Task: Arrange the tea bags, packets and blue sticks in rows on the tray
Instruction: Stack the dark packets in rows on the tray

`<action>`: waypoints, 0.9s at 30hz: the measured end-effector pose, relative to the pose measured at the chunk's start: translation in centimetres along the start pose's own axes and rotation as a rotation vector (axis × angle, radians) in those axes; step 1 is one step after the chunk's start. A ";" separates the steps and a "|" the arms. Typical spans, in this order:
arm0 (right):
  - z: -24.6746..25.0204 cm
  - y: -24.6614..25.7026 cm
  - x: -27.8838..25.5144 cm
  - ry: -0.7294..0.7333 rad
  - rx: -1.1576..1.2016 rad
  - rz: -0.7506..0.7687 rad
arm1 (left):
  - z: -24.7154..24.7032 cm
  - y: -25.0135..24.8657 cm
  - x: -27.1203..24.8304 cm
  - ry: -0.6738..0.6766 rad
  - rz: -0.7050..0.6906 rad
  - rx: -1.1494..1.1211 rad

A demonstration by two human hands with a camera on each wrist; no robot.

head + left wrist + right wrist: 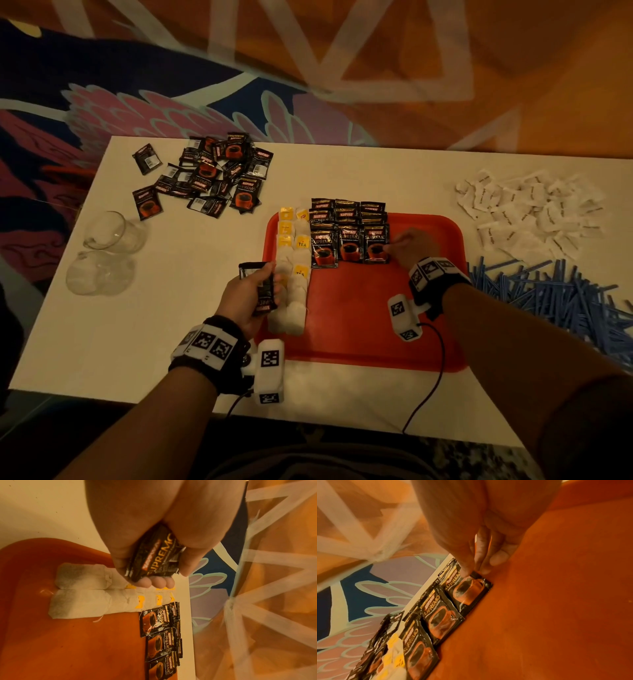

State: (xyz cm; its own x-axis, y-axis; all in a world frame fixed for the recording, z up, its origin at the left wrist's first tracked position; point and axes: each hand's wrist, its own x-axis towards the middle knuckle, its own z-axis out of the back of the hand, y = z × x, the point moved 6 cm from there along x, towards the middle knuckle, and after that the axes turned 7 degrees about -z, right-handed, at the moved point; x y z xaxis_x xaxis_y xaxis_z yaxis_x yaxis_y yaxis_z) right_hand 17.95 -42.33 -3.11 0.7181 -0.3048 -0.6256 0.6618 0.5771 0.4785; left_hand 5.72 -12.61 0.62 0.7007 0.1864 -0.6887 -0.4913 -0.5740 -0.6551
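Note:
A red tray (376,315) lies mid-table. Two columns of white tea bags (294,294) fill its left side, and black coffee packets (347,233) overlap in three columns at its far end. My left hand (246,294) hovers over the tea bags (82,601) and grips a small stack of coffee packets (154,558). My right hand (414,245) reaches to the rightmost front packet (376,248). In the right wrist view its thumb and fingertips (467,570) pinch that packet (471,589) at its upper right edge, while the packet lies flat on the tray (556,601).
A loose heap of coffee packets (212,174) lies at the table's far left, with two clear glass cups (113,233) nearer. White sachets (527,212) are piled far right, blue sticks (565,298) near right. The tray's right half and front are bare.

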 end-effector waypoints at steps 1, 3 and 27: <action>0.2 0.2 -0.2 -0.005 -0.032 0.017 | -0.2 0.0 -0.1 0.011 0.009 -0.010; 0.5 0.4 -0.7 -0.029 -0.082 0.055 | -0.7 0.1 -0.2 0.042 0.032 -0.045; -0.9 8.9 -13.4 0.083 0.289 0.562 | -5.5 -1.5 0.2 0.029 0.029 0.306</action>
State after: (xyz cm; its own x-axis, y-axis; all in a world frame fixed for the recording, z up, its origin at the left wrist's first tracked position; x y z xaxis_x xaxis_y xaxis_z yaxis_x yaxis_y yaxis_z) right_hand 14.02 -32.49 8.98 0.9613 0.0509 -0.2708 0.2287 0.4005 0.8873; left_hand 9.39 -16.09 3.16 0.6968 0.1478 -0.7018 -0.6409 -0.3109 -0.7018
